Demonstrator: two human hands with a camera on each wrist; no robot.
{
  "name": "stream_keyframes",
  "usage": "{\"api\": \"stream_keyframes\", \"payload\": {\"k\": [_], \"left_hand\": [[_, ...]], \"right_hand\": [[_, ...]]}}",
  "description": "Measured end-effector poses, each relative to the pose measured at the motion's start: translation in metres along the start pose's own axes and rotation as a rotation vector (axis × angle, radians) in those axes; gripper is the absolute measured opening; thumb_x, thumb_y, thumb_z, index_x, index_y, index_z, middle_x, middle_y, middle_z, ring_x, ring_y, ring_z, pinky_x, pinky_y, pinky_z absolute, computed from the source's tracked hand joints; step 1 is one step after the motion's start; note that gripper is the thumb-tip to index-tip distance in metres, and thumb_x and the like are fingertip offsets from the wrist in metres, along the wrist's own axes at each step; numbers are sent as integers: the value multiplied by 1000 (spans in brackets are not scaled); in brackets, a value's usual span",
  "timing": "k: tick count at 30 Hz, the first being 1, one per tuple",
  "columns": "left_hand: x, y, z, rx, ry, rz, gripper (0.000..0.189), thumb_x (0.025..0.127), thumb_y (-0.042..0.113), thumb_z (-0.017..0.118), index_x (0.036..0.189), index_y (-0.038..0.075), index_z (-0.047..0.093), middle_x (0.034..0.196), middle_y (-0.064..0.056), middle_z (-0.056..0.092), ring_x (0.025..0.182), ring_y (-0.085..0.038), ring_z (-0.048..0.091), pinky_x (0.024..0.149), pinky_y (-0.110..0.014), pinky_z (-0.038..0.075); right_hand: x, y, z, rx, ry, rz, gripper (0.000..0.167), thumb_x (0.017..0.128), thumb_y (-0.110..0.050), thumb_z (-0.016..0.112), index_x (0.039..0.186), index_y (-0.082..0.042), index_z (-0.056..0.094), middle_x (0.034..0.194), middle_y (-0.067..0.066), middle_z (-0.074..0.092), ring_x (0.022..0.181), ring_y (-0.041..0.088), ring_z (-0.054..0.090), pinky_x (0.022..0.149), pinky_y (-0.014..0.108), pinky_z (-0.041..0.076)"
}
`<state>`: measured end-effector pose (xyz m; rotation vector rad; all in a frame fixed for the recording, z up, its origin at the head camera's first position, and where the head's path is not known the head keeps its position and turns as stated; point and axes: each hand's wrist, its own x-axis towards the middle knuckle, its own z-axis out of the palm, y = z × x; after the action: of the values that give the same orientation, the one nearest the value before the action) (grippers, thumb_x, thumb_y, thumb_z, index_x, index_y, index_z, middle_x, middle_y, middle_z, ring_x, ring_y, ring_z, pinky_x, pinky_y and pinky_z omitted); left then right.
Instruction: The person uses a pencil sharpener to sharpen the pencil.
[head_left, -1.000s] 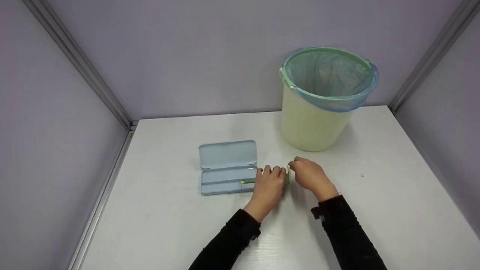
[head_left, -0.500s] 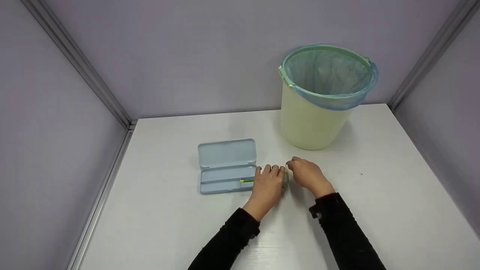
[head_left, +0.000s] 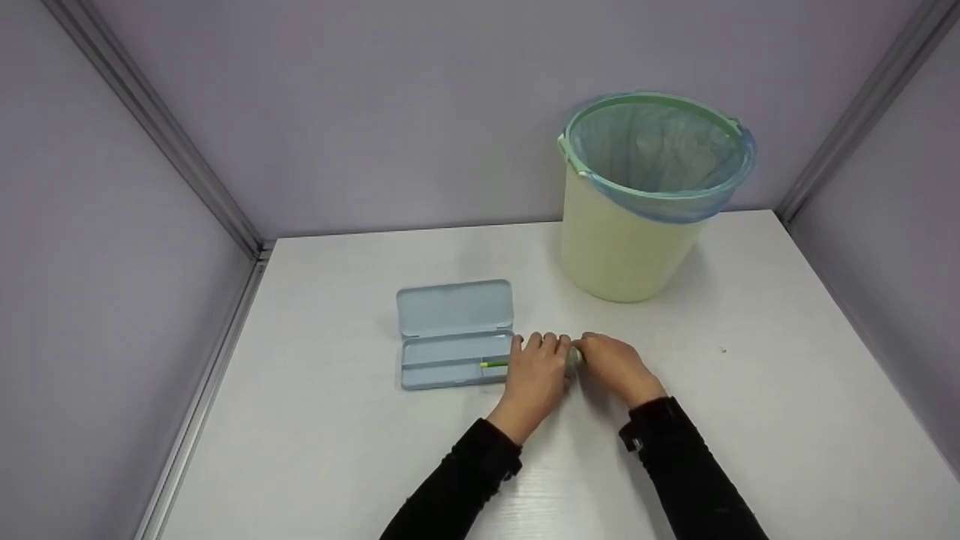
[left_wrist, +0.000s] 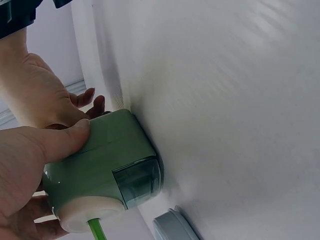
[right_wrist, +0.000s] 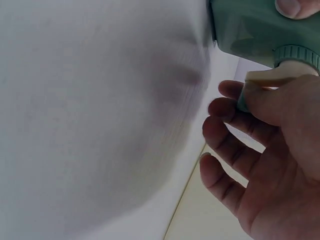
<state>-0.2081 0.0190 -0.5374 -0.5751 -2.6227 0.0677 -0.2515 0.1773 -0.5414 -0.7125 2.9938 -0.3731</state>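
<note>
A green pencil sharpener [left_wrist: 107, 142] with a crank sits on the white table, mostly covered by my hands in the head view. My left hand [head_left: 534, 382] grips its body, the thumb lying on top in the left wrist view. A green pencil [left_wrist: 97, 230] sticks into the sharpener's pale front; its yellow-tipped outer end shows over the pencil case in the head view. On the opposite side, my right hand [head_left: 619, 367] pinches the knob of the cream crank handle [right_wrist: 270, 76] between thumb and forefinger. Its other fingers are loosely curled.
A light-blue pencil case [head_left: 442, 377] lies open on the table, left of the sharpener. Behind to the right stands a pale-yellow bin [head_left: 630, 255] with a blue liner bag. Walls border the table at the back and sides.
My right hand has come down slightly toward me, turning the crank; the handle that stood upright is now hidden behind the fingers. The left hand and pencil have stayed put.
</note>
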Motion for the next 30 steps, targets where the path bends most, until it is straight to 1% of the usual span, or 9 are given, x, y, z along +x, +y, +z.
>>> {"api": "stream_keyframes", "payload": {"k": [3, 6, 10, 14, 17, 21, 26, 30], "left_hand": [[1, 0, 0, -6, 18, -12, 46, 79, 39, 77, 118, 16, 68, 103, -1, 65, 94, -22, 60, 84, -46, 45], [1, 0, 1, 0, 22, -25, 46, 79, 39, 78, 118, 16, 69, 102, -1, 65, 92, -22, 60, 82, -44, 44], [0, 1, 1, 9, 9, -32, 44, 80, 37, 76, 118, 16, 68, 102, -2, 64, 92, -21, 59, 82, -44, 43], [-1, 2, 2, 11, 11, -30, 38, 82, 30, 73, 116, 15, 68, 100, -2, 63, 92, -21, 58, 81, -44, 43], [0, 3, 1, 15, 9, -30, 36, 81, 26, 72, 114, 14, 68, 100, -2, 63, 92, -21, 58, 80, -44, 42], [2, 4, -1, 25, -23, -40, 38, 81, 27, 73, 116, 13, 68, 102, -3, 63, 94, -22, 58, 80, -44, 42], [5, 7, -2, 38, -66, -60, 40, 83, 30, 72, 120, 14, 67, 105, -4, 63, 96, -22, 57, 82, -44, 42], [4, 8, -2, 42, -85, -70, 41, 84, 33, 71, 121, 15, 67, 105, -3, 62, 97, -22, 57, 83, -44, 41]], "right_hand": [[-4, 1, 3, 23, -1, 8, 16, 92, 5, 55, 85, -3, 68, 77, 8, 61, 70, 25, 60, 62, 42, 50], [-6, 1, 7, 61, 8, 22, 15, 92, 5, 54, 82, -1, 64, 76, 9, 61, 70, 26, 60, 63, 44, 50], [-13, -1, 12, 75, 29, 28, 13, 92, 5, 54, 83, 0, 62, 75, 10, 60, 70, 26, 60, 64, 44, 50], [-24, -6, 16, 58, 30, 23, 15, 93, 3, 57, 79, -2, 62, 73, 7, 59, 64, 21, 57, 59, 40, 48], [-30, -11, 16, 35, 46, 28, 17, 92, 1, 60, 75, -3, 62, 70, 6, 58, 61, 21, 56, 56, 40, 48], [-33, -15, 14, 5, 83, 31, 17, 90, 1, 62, 73, -2, 62, 68, 7, 59, 60, 24, 58, 56, 42, 48], [-35, -15, 13, -20, 110, 21, 18, 90, 1, 62, 73, -2, 63, 67, 7, 58, 59, 25, 58, 54, 42, 48], [-37, -16, 12, -33, 100, 7, 20, 89, 1, 63, 70, -3, 62, 66, 6, 57, 56, 23, 55, 53, 42, 47]]}}
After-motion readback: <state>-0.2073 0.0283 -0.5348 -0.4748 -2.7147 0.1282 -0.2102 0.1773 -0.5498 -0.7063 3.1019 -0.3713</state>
